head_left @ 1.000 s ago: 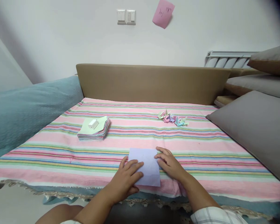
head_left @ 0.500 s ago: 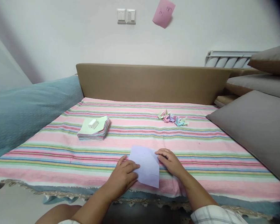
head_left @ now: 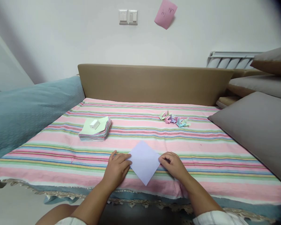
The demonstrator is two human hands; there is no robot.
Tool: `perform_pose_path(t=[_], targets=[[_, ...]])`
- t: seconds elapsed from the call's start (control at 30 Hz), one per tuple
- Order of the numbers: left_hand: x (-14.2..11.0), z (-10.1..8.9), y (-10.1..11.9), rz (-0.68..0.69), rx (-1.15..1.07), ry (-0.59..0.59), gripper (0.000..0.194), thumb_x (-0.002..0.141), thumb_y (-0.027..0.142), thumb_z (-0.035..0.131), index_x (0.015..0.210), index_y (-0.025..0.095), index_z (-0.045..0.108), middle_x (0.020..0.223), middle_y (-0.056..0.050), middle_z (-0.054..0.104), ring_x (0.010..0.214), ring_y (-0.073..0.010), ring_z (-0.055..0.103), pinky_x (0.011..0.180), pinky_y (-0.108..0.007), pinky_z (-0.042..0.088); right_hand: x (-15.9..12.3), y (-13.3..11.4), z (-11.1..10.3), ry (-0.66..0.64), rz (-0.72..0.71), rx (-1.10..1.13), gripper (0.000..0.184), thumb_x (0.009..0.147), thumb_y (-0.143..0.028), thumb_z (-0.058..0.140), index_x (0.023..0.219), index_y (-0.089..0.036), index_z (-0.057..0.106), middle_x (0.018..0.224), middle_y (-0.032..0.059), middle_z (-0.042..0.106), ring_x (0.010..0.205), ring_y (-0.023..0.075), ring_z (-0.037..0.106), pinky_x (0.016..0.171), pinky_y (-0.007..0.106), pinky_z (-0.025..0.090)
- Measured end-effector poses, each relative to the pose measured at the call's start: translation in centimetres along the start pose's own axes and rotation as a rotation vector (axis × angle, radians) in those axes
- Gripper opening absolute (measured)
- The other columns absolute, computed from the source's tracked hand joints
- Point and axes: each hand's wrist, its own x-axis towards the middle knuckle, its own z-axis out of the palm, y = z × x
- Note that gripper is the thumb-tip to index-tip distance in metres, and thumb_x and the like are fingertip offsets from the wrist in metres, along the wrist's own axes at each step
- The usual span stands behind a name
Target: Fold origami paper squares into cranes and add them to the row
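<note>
- Pinching a lavender paper square's right corner with the right hand, near center on striped cloth.
- Touching its left corner with the left hand, grip unclear.
- Displayed far right, pointed folded-paper cranes; left, boxy white block atop paper stack.

Up on the white wall, a pink note with handwriting hangs tilted just beside a pair of light switches. Below runs the sofa's brown backrest, a teal-covered armrest at one end, grey cushions piled at the other, near a white radiator. A pink striped cloth covers the seat.
</note>
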Motion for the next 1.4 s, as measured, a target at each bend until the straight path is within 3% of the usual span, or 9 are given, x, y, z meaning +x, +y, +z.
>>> perform_pose_path(t=[0.13, 0.27, 0.5, 0.6, 0.77, 0.9, 1.03, 1.23, 1.4], targets=[[-0.1, 0.1, -0.2, -0.079, -0.013, -0.048, 0.014, 0.082, 0.020, 0.054, 0.087, 0.027, 0.065, 0.106, -0.003, 0.068, 0.097, -0.0211, 0.061, 0.102, -0.054, 0.022, -0.4, -0.3, -0.5, -0.076, -0.026, -0.043, 0.021, 0.080, -0.032, 0.050, 0.064, -0.023, 0.062, 0.069, 0.0008, 0.060, 0.074, 0.0184, 0.056, 0.081, 0.036, 0.041], [0.0, 0.1, -0.2, -0.096, -0.024, -0.086, 0.015, 0.081, 0.020, 0.054, 0.087, 0.028, 0.065, 0.107, -0.003, 0.068, 0.099, -0.0219, 0.061, 0.101, -0.055, 0.022, -0.7, -0.2, -0.5, -0.062, -0.044, -0.055, 0.007, 0.072, -0.025, 0.055, 0.072, -0.022, 0.062, 0.082, 0.0036, 0.057, 0.083, 0.0201, 0.054, 0.080, 0.036, 0.042], [0.1, 0.0, -0.2, -0.087, -0.041, -0.071, 0.016, 0.080, 0.019, 0.052, 0.087, 0.027, 0.066, 0.105, -0.004, 0.069, 0.098, -0.0217, 0.061, 0.101, -0.053, 0.023, -1.0, 0.2, 0.0, -0.140, -0.115, -0.047, 0.051, 0.065, -0.021, 0.061, 0.115, -0.026, 0.056, 0.135, 0.0092, 0.036, 0.127, 0.0286, 0.030, 0.102, 0.045, 0.029], [0.1, 0.0, -0.2, -0.091, -0.044, -0.079, 0.017, 0.081, 0.020, 0.052, 0.087, 0.027, 0.066, 0.105, -0.004, 0.069, 0.098, -0.0218, 0.061, 0.101, -0.054, 0.023, -1.0, 0.1, 0.2, -0.144, -0.162, -0.101, 0.053, 0.069, -0.032, 0.064, 0.121, -0.027, 0.055, 0.141, 0.0104, 0.032, 0.130, 0.0314, 0.026, 0.103, 0.048, 0.025], [0.1, 0.1, -0.3, -0.084, -0.051, -0.063, 0.017, 0.081, 0.021, 0.052, 0.087, 0.027, 0.066, 0.104, -0.004, 0.069, 0.098, -0.0219, 0.061, 0.101, -0.054, 0.023, -1.0, -0.4, 1.0, -0.161, -0.242, -0.194, 0.066, 0.061, -0.051, 0.071, 0.122, -0.031, 0.054, 0.142, 0.0084, 0.032, 0.130, 0.0348, 0.026, 0.104, 0.052, 0.021], [0.0, 0.1, -0.3, -0.084, -0.049, -0.062, 0.017, 0.081, 0.021, 0.052, 0.087, 0.027, 0.066, 0.104, -0.003, 0.069, 0.098, -0.0219, 0.061, 0.101, -0.054, 0.023, -1.0, -0.5, 1.3, -0.131, -0.216, -0.214, 0.055, 0.071, -0.053, 0.063, 0.119, -0.028, 0.057, 0.141, 0.0095, 0.036, 0.129, 0.0325, 0.028, 0.103, 0.051, 0.023], [0.1, 0.1, -0.3, -0.085, -0.045, -0.070, 0.015, 0.081, 0.021, 0.053, 0.087, 0.027, 0.066, 0.105, -0.003, 0.069, 0.098, -0.0217, 0.061, 0.101, -0.054, 0.023, -0.8, -0.3, 1.2, -0.107, -0.181, -0.179, 0.038, 0.077, -0.039, 0.057, 0.114, -0.028, 0.062, 0.139, 0.0089, 0.039, 0.128, 0.0306, 0.031, 0.102, 0.050, 0.026], [0.1, 0.0, -0.4, -0.127, -0.046, -0.056, 0.015, 0.081, 0.024, 0.054, 0.089, 0.027, 0.066, 0.105, -0.004, 0.069, 0.097, -0.0223, 0.061, 0.100, -0.053, 0.026, -0.4, 0.2, 1.4, -0.051, -0.122, -0.117, 0.033, 0.073, -0.019, 0.052, 0.102, -0.025, 0.067, 0.133, 0.0081, 0.045, 0.125, 0.0286, 0.036, 0.100, 0.049, 0.030], [0.2, 0.3, -0.8, -0.197, -0.004, -0.032, 0.016, 0.076, 0.027, 0.059, 0.089, 0.027, 0.067, 0.109, -0.005, 0.067, 0.096, -0.0242, 0.060, 0.097, -0.052, 0.031, -0.3, 0.5, 1.5, -0.015, -0.097, -0.089, 0.026, 0.072, -0.019, 0.052, 0.093, -0.024, 0.067, 0.130, 0.0080, 0.047, 0.123, 0.0279, 0.037, 0.098, 0.048, 0.033]])
